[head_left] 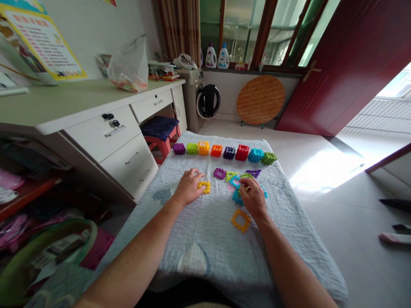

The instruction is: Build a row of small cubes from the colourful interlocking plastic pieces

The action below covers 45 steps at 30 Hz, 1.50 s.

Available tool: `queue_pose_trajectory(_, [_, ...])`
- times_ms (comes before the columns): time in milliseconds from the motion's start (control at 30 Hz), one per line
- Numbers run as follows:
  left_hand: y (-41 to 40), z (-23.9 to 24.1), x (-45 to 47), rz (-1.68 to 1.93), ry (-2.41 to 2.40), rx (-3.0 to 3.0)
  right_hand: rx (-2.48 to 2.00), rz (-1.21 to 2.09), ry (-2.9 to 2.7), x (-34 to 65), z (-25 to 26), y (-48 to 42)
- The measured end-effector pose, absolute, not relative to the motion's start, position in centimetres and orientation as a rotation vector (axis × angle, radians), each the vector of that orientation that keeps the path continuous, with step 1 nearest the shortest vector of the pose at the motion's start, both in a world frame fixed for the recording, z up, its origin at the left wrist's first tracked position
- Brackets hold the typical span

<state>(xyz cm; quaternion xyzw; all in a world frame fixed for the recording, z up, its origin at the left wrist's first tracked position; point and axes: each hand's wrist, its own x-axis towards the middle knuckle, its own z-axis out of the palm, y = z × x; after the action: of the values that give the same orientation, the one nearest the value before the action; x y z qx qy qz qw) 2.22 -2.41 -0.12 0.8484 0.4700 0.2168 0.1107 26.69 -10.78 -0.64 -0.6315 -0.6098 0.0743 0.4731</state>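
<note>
My left hand (pixel 188 187) rests on the cloth, its thumb and fingers around a yellow notched square block piece (pixel 205 187). Further right, my right hand (pixel 253 194) pinches over a loose pile of blue notched pieces (pixel 236 197). What its fingertips hold is hidden. Close by lie a purple square piece (pixel 220 173), a lime triangular piece (pixel 231 176) and a purple triangle (pixel 254 173). Nearer me is an orange-yellow square frame (pixel 240 220). Several assembled cubes line the far edge, among them a red one (pixel 242 152) and an orange one (pixel 216 150).
A pale blue cloth (pixel 221 256) covers the table. To the left stands a white desk (pixel 96 100) with drawers, above a stool (pixel 160 128). Beyond are a washing machine (pixel 192 94), a round wooden board (pixel 260 99) and a dark red door (pixel 340 72).
</note>
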Motion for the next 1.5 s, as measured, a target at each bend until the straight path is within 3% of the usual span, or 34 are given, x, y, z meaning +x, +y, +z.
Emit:
queue_pose_trajectory(100, [-2.9,0.5,2.6,0.759,1.473,2.558,-1.555,0.188,-1.486,26.8,-0.8,-10.7])
queue_pose_trajectory(200, [-4.7,1.7,4.0,0.831,1.218,2.584,-1.565,0.188,-1.483,26.7,-1.0,-10.6])
queue_pose_trajectory(367, [-8.9,2.1,7.8,0.540,0.448,2.637,-1.571,0.221,-1.453,26.7,-1.1,-10.4])
queue_pose_trajectory(500, [-10.7,1.0,9.9,0.389,0.230,2.702,-1.575,0.239,-1.421,26.9,-1.3,-10.3])
queue_pose_trajectory(700, [-11.2,1.1,9.8,0.374,0.268,2.793,-1.569,0.264,-1.410,26.9,-1.5,-10.2])
queue_pose_trajectory(900, [-9.4,1.1,7.7,0.422,0.714,2.539,-1.574,0.251,-1.400,27.0,-1.4,-10.2])
queue_pose_trajectory(1067, [-7.1,1.5,6.2,0.385,0.860,2.675,-1.579,0.267,-1.407,27.0,-1.4,-10.1])
queue_pose_trajectory(1500, [-6.1,2.1,5.5,0.269,0.650,2.729,-1.574,0.227,-1.388,27.2,-1.4,-10.0])
